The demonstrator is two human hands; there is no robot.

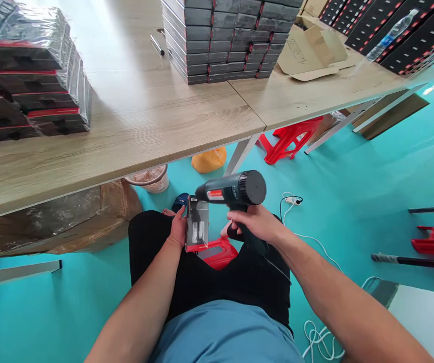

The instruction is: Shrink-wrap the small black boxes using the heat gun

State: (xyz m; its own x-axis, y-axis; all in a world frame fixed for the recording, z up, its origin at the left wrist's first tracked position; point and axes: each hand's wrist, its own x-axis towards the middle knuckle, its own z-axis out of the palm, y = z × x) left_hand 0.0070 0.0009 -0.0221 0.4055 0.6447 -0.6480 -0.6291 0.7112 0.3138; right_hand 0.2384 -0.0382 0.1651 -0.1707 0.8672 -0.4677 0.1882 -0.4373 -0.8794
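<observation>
The left hand (178, 231), near the centre of the frame, holds a flat dark box (197, 222); its grip is closed on the box's left edge, with the fingers partly hidden. The right hand (254, 222), right of centre, has its grip wrapped around the handle of a heat gun (226, 190). The nozzle points left and overlaps the box's upper end in view; contact cannot be determined. The tabletop (126, 108) carries film-wrapped boxes (43, 75) at upper left and stacked boxes (228, 43) at top centre.
</observation>
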